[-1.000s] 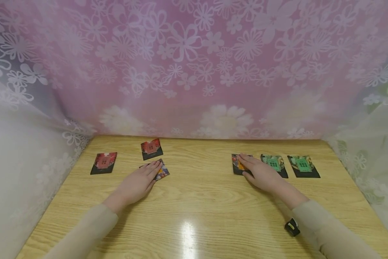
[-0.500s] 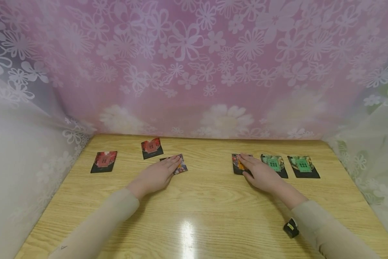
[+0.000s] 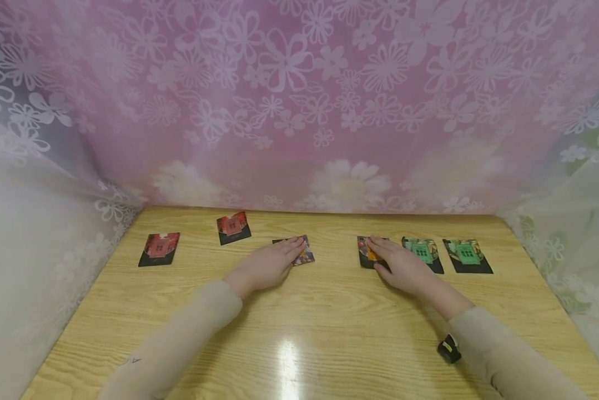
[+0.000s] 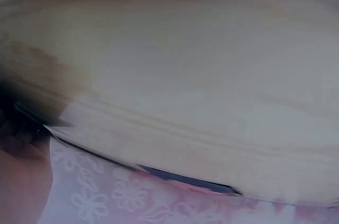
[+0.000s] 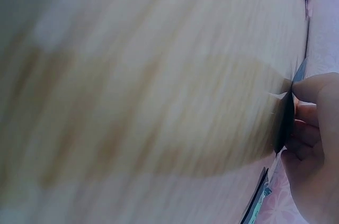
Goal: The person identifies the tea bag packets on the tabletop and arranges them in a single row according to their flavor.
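My left hand (image 3: 264,264) lies flat with straight fingers on a small flat packet (image 3: 306,255), purple-patterned with an orange label, near the table's middle. The palm and fingers cover much of it. My right hand (image 3: 401,266) rests outstretched on a matching orange-labelled packet (image 3: 363,250), whose left side shows. Just right of it lies a green-labelled packet (image 3: 426,250), partly behind the right hand. In the right wrist view, the right fingertips (image 5: 296,89) are at the dark packet's edge (image 5: 285,123).
Another green-labelled packet (image 3: 468,255) lies farther right on the wooden table (image 3: 324,328). Two red-labelled packets lie at left, one near the edge (image 3: 159,250), one farther back (image 3: 233,226). A flowered pink curtain (image 3: 279,111) stands behind. A small black object (image 3: 449,349) is beside the right cuff.
My left hand has slid the orange-labelled packet to the right along the table, away from the red-labelled ones. The right hand and its packet have stayed in place.
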Motion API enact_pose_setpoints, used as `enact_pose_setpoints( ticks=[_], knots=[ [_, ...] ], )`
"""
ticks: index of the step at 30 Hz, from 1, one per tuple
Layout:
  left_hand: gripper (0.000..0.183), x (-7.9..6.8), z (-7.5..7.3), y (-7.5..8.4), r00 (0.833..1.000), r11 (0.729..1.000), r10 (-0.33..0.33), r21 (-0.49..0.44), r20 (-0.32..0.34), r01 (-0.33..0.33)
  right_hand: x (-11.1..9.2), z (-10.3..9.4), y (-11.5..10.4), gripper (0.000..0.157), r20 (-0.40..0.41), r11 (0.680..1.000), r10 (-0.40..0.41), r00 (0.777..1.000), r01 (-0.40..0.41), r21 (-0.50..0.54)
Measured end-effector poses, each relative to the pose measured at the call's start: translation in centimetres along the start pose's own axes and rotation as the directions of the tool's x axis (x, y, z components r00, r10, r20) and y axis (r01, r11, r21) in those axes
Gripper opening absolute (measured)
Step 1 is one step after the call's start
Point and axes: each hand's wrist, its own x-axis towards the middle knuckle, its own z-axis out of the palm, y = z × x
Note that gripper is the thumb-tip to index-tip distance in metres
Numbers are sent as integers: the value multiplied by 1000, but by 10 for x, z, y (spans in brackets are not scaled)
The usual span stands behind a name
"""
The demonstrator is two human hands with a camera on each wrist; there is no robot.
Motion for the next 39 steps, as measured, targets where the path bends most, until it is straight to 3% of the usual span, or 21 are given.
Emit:
enact_pose_setpoints(
  ticks=[10,19,23,32,39],
  knots=[
    [57,33,1,31,999,999,35,31,2,-35,-1,-1,-2,62,-17,1000,-22,1000,22,-1],
    [58,41,-8,55,999,995,-37,89,8,36,0,0,0,62,-12,1000,-9,1000,9,-12],
    [60,39,-11,50,999,995,-42,93,-4,42,0,1,1,62,-10,1000,-9,1000,9,-14],
    [63,34,-13,10,1000,995,-2,103,-6,3,2,1,1,61,-17,1000,-16,1000,16,-3],
    [69,33,-11,6,998,988,53,146,29,-57,0,2,3,62,-12,1000,-13,1000,13,0]
  ],
)
